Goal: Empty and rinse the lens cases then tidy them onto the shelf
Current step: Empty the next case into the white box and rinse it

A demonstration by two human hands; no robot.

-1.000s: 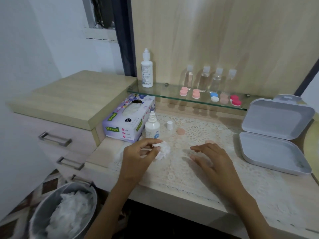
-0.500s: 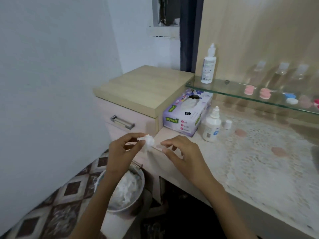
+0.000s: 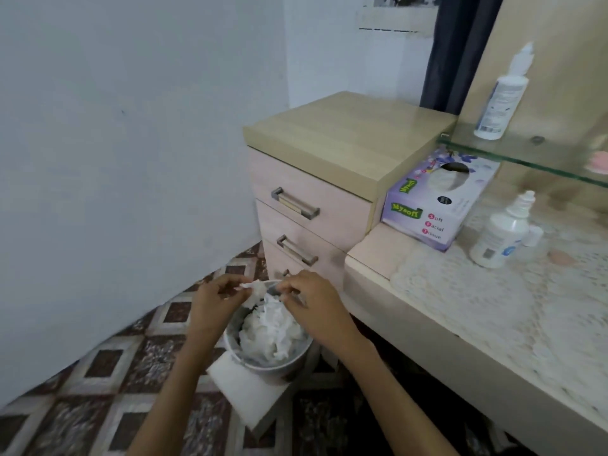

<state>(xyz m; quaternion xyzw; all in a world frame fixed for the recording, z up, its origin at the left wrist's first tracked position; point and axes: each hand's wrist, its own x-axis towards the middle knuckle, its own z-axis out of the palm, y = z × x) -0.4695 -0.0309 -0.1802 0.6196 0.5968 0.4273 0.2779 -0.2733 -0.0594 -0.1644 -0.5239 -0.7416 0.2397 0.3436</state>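
White tissue [image 3: 252,287] is pinched in our left hand [image 3: 215,302], over the waste bin [image 3: 282,370] below so it drops in; we cannot tell what our curled right hand [image 3: 311,306] holds.

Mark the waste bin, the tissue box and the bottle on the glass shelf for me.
waste bin [image 3: 283,372], head view, on its grey front outer wall.
tissue box [image 3: 422,222], head view, on its purple front face.
shelf bottle [image 3: 501,105], head view, on the middle of its white body.

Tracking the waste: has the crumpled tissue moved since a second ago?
Yes. The crumpled tissue left the desk, going left and down past its edge, held over the waste bin.
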